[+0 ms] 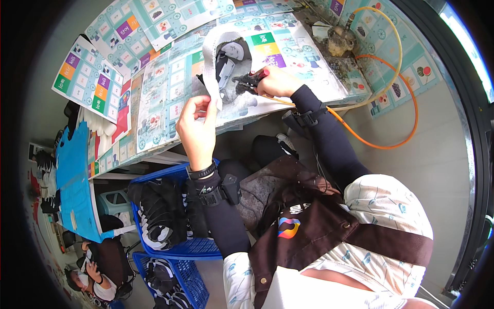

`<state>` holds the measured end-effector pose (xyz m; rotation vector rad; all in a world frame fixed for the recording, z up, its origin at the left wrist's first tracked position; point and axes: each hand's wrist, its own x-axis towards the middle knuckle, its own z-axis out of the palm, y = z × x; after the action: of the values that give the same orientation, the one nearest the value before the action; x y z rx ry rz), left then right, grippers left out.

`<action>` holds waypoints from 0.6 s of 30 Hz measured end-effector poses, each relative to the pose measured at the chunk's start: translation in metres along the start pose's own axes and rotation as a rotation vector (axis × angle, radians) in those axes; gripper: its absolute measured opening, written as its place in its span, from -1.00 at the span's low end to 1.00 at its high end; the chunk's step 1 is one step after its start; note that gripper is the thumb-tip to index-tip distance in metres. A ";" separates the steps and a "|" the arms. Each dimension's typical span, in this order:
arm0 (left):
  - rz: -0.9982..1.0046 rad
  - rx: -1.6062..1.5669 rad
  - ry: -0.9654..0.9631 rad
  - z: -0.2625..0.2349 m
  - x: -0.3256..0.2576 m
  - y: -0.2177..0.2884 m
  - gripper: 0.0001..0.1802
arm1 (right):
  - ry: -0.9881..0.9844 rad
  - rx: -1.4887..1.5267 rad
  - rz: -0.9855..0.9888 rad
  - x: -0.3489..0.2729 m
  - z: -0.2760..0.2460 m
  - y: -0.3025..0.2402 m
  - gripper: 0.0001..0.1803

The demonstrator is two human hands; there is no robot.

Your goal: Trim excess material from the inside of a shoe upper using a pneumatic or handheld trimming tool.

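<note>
Shoe point(226, 64) sits at twelve o'clock on the table point(170, 98); your left hand point(198, 126) pinches its white strip point(210, 62), right hand point(275, 82) grips a partly hidden tool point(247, 81). Blue basket point(193, 248) at seven o'clock holds dark shoes point(157, 216).

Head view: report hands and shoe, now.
Left hand pinches white strip. Right hand grips tool at shoe. Orange hose trails clear.

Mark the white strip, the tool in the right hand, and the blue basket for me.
White strip point(210, 56): head view, on its left side above the left hand.
Tool point(246, 81): head view, on its dark nose at the shoe.
Blue basket point(195, 250): head view, on its front rim.
</note>
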<state>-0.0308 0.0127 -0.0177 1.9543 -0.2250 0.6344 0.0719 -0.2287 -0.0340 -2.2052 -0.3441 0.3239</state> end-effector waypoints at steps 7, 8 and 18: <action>0.000 -0.009 0.004 0.003 0.000 0.003 -0.86 | 0.205 -0.165 0.009 0.001 0.000 0.004 -0.67; 0.002 -0.012 0.005 0.005 0.003 0.004 -0.86 | 0.333 -0.134 -0.037 0.000 0.003 0.008 -0.72; 0.133 0.069 -0.073 0.030 0.048 0.019 -0.89 | 0.499 -0.257 -0.087 -0.022 0.001 0.008 -0.68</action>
<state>0.0118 -0.0166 0.0121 2.0432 -0.3857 0.6659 0.0526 -0.2405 -0.0384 -2.4170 -0.2113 -0.3356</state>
